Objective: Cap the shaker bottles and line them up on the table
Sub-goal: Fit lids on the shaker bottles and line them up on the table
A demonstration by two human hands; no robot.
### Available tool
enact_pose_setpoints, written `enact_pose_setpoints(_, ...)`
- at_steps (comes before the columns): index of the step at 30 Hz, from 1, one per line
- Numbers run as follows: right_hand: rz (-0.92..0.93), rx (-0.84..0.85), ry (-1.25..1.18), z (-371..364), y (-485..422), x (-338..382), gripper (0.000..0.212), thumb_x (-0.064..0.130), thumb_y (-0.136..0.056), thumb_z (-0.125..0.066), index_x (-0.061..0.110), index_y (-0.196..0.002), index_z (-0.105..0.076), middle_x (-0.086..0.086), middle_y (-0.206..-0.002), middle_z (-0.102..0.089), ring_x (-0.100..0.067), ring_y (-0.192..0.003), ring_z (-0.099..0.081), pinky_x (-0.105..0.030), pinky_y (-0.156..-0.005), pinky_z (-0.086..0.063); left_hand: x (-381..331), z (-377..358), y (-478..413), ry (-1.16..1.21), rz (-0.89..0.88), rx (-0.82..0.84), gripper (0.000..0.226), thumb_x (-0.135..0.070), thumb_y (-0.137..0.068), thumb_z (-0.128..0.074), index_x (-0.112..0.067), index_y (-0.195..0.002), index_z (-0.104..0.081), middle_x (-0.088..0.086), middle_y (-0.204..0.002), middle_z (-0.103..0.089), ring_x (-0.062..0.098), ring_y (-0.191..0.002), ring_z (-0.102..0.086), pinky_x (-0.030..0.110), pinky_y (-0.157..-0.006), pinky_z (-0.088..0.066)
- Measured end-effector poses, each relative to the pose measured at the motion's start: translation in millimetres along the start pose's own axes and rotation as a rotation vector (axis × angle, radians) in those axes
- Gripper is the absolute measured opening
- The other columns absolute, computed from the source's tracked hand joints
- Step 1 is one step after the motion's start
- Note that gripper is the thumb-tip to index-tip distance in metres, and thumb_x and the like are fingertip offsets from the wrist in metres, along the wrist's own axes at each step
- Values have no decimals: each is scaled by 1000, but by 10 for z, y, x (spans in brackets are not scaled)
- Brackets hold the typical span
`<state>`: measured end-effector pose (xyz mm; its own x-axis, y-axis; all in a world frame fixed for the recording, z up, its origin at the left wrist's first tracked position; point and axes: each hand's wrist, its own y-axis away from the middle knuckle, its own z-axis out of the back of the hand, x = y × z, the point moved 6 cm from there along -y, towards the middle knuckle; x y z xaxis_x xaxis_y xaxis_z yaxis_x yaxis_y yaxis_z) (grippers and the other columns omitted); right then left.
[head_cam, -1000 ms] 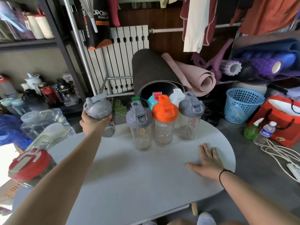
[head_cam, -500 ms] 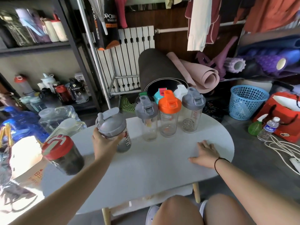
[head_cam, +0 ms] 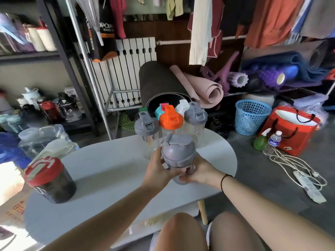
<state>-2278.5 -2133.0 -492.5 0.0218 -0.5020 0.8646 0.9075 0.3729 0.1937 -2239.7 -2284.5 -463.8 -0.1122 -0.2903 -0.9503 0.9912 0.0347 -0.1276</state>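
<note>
Bare forearms, no sleeves; a thin black band (head_cam: 225,178) circles the right wrist, possibly a hair tie; knees bare.

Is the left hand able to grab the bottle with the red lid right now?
Probably not yet: the left hand is busy holding the grey-lidded shaker. The way to the red-lidded bottle looks free.

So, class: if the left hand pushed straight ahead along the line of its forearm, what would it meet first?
The left hand already grips the grey-lidded shaker. Beyond that, the line runs toward the orange-lidded bottle at the back, though depth is hard to judge.
</note>
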Motion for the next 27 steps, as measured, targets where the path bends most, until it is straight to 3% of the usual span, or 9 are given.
enact_pose_setpoints(2,-16,-110,-28,210,27,-99,84,32,-48,-87,31,-122,-48,7,-110,-69,-12,-103,-66,-40,-89,-57,-62,-203,-141,37,1,84,88,-19,-63,-90,-36,-133,-39,-8,-127,-57,9,-113,-58,14,-80,-51)
enact_pose_setpoints(6,-57,-288,12,497,92,-217,81,35,-52,-87,27,-122,-47,8,-106,-68,-13,-98,-65,-29,-76,-57,-56,-532,-348,37,43,212,101,-24,-72,-84,-35,-149,-19,-7,-141,-47,17,-123,-54,29,-98,-48)
enact_pose_setpoints(9,-92,-388,-34,619,82,-307,76,31,-62,-88,21,-122,-43,6,-104,-62,-14,-93,-59,-13,-59,-44,64,-571,-360,9,133,216,103,-30,-76,-80,-34,-152,-11,-1,-145,-38,23,-127,-49,33,-100,-46)
enact_pose_setpoints(11,-107,-449,-75,672,72,-352,74,26,-65,-87,18,-124,-42,3,-105,-60,-15,-92,-56,-11,-56,-39,227,-483,-301,-34,186,187,96,-29,-79,-77,-33,-152,-15,1,-146,-39,23,-126,-49,30,-96,-44)
enact_pose_setpoints(15,-115,-514,-117,701,44,-392,72,23,-68,-85,13,-124,-41,-1,-108,-59,-20,-95,-55,-23,-72,-42,618,-16,-125,-328,272,121,79,-37,-81,-74,-35,-146,-31,-1,-146,-41,22,-131,-43,29,-91,-45)
enact_pose_setpoints(17,-116,-528,-99,693,31,-399,74,26,-68,-85,11,-126,-41,-5,-114,-60,-23,-99,-56,-27,-77,-42,790,240,-17,-645,286,201,77,-46,-81,-70,-37,-146,-31,0,-153,-33,24,-139,-33,36,-106,-37)
enact_pose_setpoints(19,-118,-536,-88,680,21,-413,77,26,-68,-85,11,-128,-40,-7,-120,-60,-27,-108,-59,-27,-81,-42,893,408,101,-902,272,304,73,-54,-83,-63,-42,-147,-29,-1,-160,-18,27,-146,-15,43,-118,-19)
enact_pose_setpoints(21,-118,-544,-81,667,7,-425,79,26,-68,-86,11,-130,-40,-8,-123,-61,-29,-113,-59,-27,-83,-43,925,496,178,-991,273,321,70,-59,-84,-57,-45,-146,-28,-4,-162,-9,27,-148,-6,46,-118,-11)
enact_pose_setpoints(27,-116,-538,-90,657,-39,-475,82,26,-66,-86,15,-133,-40,-6,-126,-61,-28,-116,-58,-36,-95,-47,904,470,204,-1039,286,301,71,-61,-86,-54,-43,-148,-25,0,-163,-7,30,-148,-7,49,-116,-17)
